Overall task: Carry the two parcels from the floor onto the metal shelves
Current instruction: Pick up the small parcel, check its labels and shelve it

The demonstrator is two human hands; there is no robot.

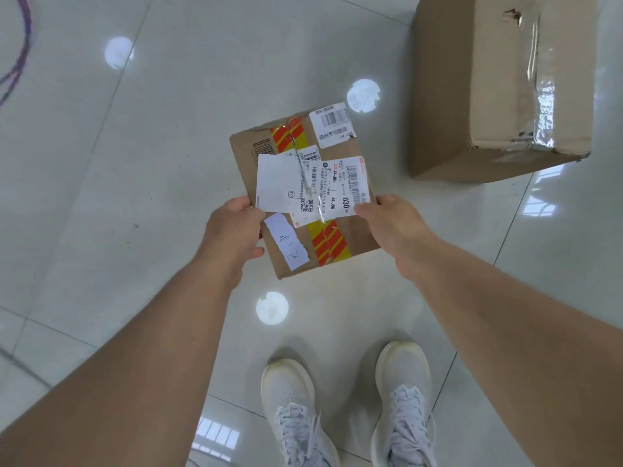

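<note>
A small flat cardboard parcel (303, 193) with white shipping labels and red-and-yellow tape is in the middle of the view, over the tiled floor. My left hand (232, 230) grips its left edge and my right hand (394, 220) grips its right edge. Whether the parcel touches the floor I cannot tell. A larger brown cardboard parcel (488, 82), sealed with clear tape and torn near its top, lies on the floor at the upper right, apart from both hands. No metal shelves are in view.
Glossy pale floor tiles (135, 163) stretch all around, with round light reflections. My two white sneakers (347, 409) stand at the bottom centre. A purple cable (20, 48) curves along the upper left edge.
</note>
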